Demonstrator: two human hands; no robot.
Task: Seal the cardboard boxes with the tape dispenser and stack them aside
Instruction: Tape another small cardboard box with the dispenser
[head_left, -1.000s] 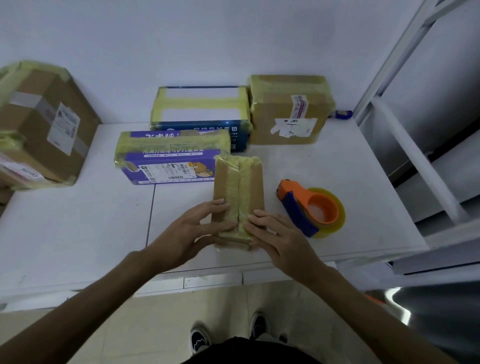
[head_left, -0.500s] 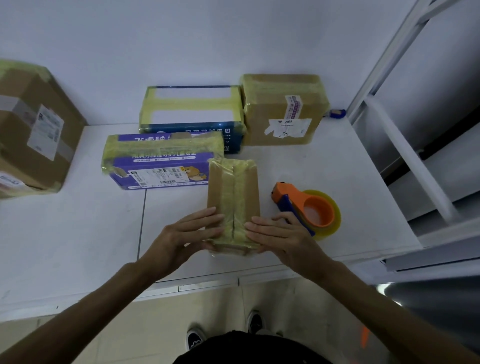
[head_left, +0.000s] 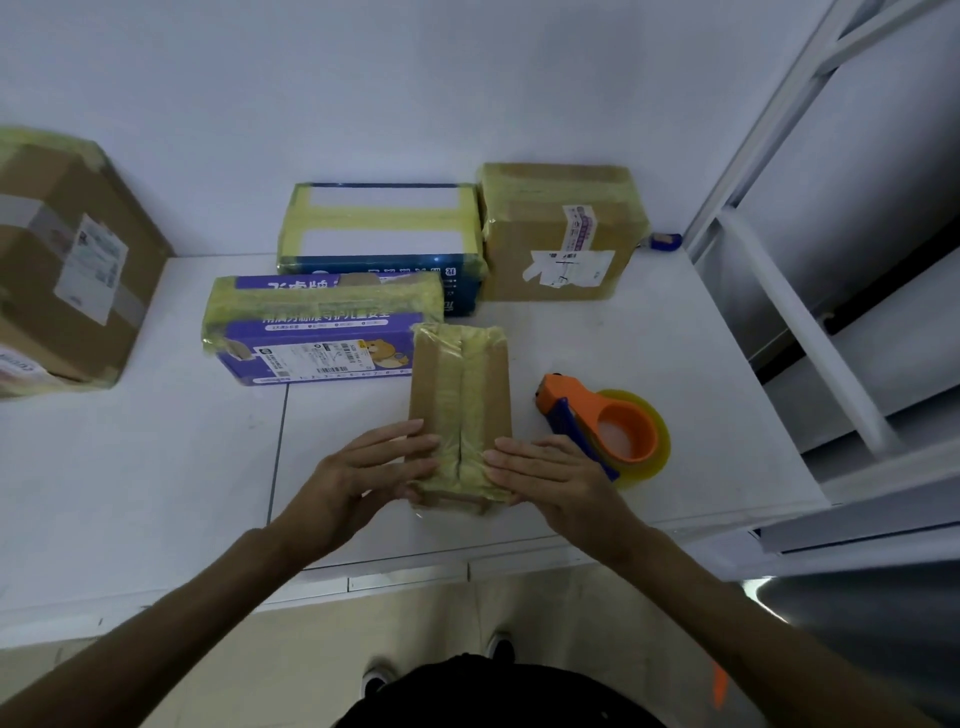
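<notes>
Sealing a small box, head view. The left hand (head_left: 363, 470) and right hand (head_left: 553, 480) lie flat on the near end of the box (head_left: 460, 395), fingers (head_left: 402, 439) straight and grasping nothing. The box rests on the table (head_left: 156, 457), between the two hands and reaching away from them. The fingertips point inward and almost meet at the centre seam, which suggests they are pressing the yellow tape (head_left: 480, 364) down where it folds over the near edge. The dispenser (head_left: 605, 431) lies on the table just beyond the right hand, released, probably set there to be picked up again without a reach. Beyond the left hand's fingertips sits a taped purple box (head_left: 317, 338). Farther off, against the wall, stand a blue box (head_left: 379, 234) and a brown box (head_left: 561, 234). A large box (head_left: 67, 260) stands well to the left hand's outer side. All four carry yellow tape, so they appear to be finished boxes set aside, though none is stacked on another.
</notes>
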